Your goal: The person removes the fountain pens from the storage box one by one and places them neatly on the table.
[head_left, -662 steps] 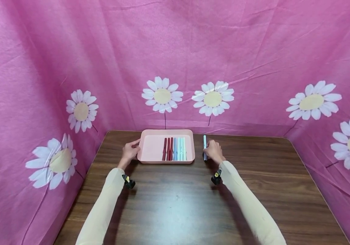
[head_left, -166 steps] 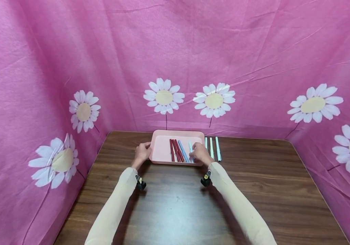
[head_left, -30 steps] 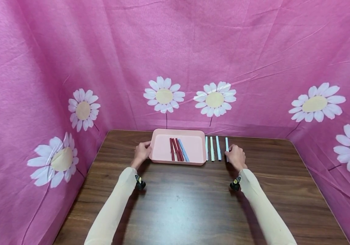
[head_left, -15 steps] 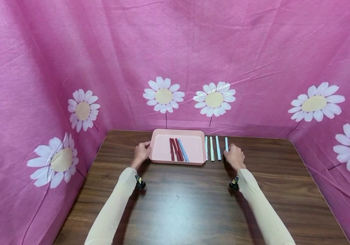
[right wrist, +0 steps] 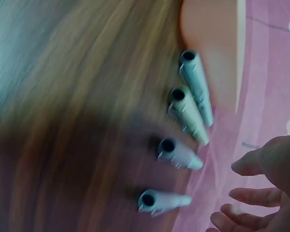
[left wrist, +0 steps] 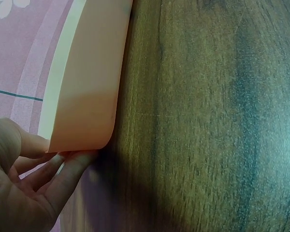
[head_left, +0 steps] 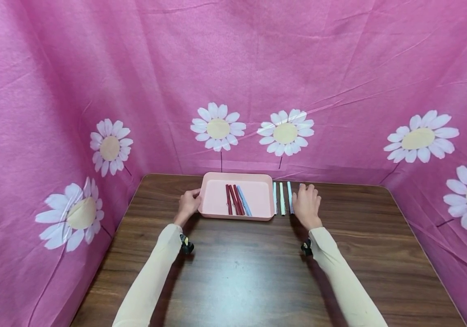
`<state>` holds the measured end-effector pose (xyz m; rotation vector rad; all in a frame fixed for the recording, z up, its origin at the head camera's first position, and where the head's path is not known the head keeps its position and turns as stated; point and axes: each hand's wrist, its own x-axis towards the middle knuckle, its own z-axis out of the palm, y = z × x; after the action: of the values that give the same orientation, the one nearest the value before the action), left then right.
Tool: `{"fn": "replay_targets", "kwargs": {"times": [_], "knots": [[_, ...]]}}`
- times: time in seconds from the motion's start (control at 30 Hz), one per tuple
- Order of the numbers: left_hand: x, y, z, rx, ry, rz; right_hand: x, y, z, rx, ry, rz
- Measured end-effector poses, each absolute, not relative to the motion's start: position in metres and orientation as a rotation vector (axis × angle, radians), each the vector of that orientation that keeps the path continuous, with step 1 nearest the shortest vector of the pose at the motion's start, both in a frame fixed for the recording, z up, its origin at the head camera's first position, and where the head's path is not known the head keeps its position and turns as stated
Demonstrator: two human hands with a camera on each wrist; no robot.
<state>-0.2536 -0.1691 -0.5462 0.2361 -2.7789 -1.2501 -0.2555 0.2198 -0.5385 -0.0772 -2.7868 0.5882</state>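
Observation:
A shallow pink tray (head_left: 213, 193) lies near the table's back edge. My left hand (head_left: 188, 203) pinches its left end; in the left wrist view the thumb is at the rim and fingers are against the tray's end wall below. Inside the tray are dark red pens (head_left: 235, 200) and a light blue pen (head_left: 244, 200). Right of the tray stands a row of pale clip pens, among them a pale green pen (head_left: 282, 199). My right hand (head_left: 307, 204) hovers over the row's right end, fingers spread and holding nothing; it hides the outermost pen (right wrist: 159, 199) from the head view.
The brown wooden table (head_left: 233, 268) stretches in front of the tray and to both sides. Behind and at the sides hangs a pink curtain (head_left: 319, 81) with white daisies, close to the table's back edge.
Over the last second my right hand lets go of the outermost pale pen and lifts slightly, its fingers spreading. Since much earlier, several pale pens have moved from the tray onto the table.

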Motion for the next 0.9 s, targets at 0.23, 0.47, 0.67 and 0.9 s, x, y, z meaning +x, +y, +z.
{"fn": "replay_targets", "kwargs": {"times": [0.23,0.47,0.67,0.9], "knots": [[-0.253,-0.169,-0.544,0.241,-2.788,-1.280,-0.255,0.193,-0.534,-0.002,-2.721,0.625],[-0.253,-0.169,-0.545,0.254,-2.778,-1.299,-0.254,0.169,-0.535,0.082,-2.637,0.650],[-0.255,-0.171,-0.546,0.247,-2.780,-1.280,-0.248,0.145,-0.539,0.226,-2.587,0.713],[-0.254,-0.170,-0.547,0.251,-2.784,-1.294,-0.243,0.120,-0.547,0.320,-2.576,0.726]]}}
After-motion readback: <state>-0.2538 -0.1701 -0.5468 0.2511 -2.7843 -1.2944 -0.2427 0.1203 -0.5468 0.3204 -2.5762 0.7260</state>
